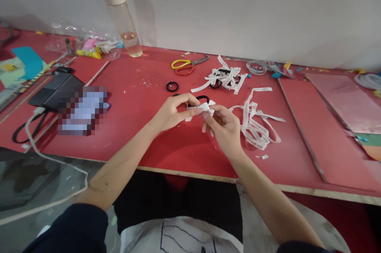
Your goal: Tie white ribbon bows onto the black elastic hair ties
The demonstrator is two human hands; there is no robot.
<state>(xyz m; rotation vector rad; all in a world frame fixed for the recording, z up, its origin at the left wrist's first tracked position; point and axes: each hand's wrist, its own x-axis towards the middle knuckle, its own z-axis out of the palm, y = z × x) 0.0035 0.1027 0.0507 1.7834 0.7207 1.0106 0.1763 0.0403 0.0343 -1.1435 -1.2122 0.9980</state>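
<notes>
1. Left hand: grip closed to a pinch, thumb and index finger on the left side of a small white ribbon piece.
2. Right hand: grip also pinched, thumb and index finger on the right side of the same piece; other fingers curled.
3. White ribbon piece sits between both hands, above the near middle of the red bench. Folded; exact knot too small to tell.
4. Black band just behind it, partly hidden; can't tell if attached.
5. Beyond the hands: tangled pile of white printed ribbon pieces with black bands among them. Left of that, a separate black ring lying flat.
6. Right of right hand: loose ribbon heap, "FOR YOU" legible on it.
7. Scissors, one yellow and one red handle, behind the ring, blades toward the right.
8. Left side: clear bottle, upright by the wall, some liquid inside; black case; pixelated item beside it; white cable hanging over the edge.
9. Far right: red board, pink sheet.
</notes>
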